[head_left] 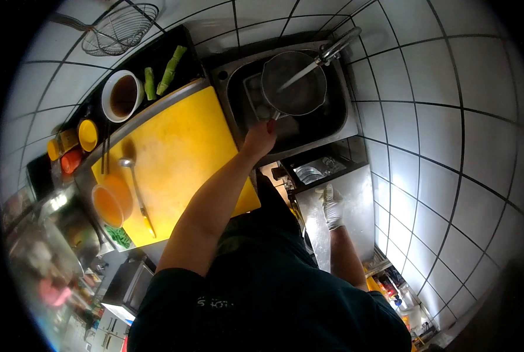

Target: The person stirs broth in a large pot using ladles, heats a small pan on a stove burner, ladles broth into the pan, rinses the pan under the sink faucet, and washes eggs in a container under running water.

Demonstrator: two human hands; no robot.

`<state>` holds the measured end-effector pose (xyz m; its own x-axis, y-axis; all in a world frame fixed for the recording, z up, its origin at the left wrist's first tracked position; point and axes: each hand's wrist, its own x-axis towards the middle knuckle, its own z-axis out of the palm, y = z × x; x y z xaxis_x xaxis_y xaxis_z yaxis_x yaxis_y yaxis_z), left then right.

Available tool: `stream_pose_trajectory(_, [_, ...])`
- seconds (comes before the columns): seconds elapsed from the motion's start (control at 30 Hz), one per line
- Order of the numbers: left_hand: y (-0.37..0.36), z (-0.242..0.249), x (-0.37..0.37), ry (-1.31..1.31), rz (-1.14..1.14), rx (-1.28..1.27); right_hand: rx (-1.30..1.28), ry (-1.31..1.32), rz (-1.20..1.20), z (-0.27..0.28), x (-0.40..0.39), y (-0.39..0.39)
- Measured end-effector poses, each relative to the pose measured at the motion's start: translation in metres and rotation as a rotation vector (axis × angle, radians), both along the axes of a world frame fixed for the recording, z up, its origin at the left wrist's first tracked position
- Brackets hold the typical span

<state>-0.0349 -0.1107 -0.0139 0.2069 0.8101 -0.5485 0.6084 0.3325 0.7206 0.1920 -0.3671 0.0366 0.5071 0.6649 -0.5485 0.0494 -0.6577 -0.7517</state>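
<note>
Holding the strainer [293,82] by its handle, your left hand [260,138] is closed around the grip, and the mesh bowl sits over the sink [338,120] under the faucet [337,48]. Keep it level and centred over the basin. Your gloved right hand [332,205] hangs loosely curled by the steel cabinet [356,193], empty. The yellow cutting board [179,152] lies beside.

The counter [156,111] carries a yellow cutting board [179,158], a white bowl [122,95] of dark liquid, and green vegetable pieces [169,70]. An orange bowl [112,204] and a ladle [135,188] lie on the board.
</note>
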Motion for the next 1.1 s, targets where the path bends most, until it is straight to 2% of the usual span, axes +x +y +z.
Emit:
stream_pose_trajectory(0.23, [0.004,0.021,0.0,0.072,-0.039,-0.034,0.05,-0.021,0.016,0.005,-0.001,0.003])
stream_pose_trajectory(0.47, [0.003,0.015,0.002,0.087,-0.037,-0.004,0.053,-0.023,0.031,0.007,0.0,0.006])
stream_pose_trajectory(0.57, [0.002,0.014,0.002,0.091,-0.039,-0.021,0.063,-0.116,0.056,0.001,-0.001,0.005])
stream_pose_trajectory(0.67, [0.002,0.013,0.003,0.096,-0.04,-0.052,0.015,0.04,-0.049,-0.005,0.004,0.0])
stream_pose_trajectory(0.77, [0.002,0.013,0.003,0.102,-0.05,-0.04,0.065,0.013,-0.069,-0.016,0.004,-0.005])
stream_pose_trajectory(0.97, [0.004,0.024,0.004,0.106,-0.066,-0.068,-0.014,0.019,-0.072,-0.033,0.012,-0.016])
stream_pose_trajectory(1.1, [0.004,0.027,0.005,0.108,-0.071,-0.082,0.154,0.101,-0.098,-0.042,0.012,-0.019])
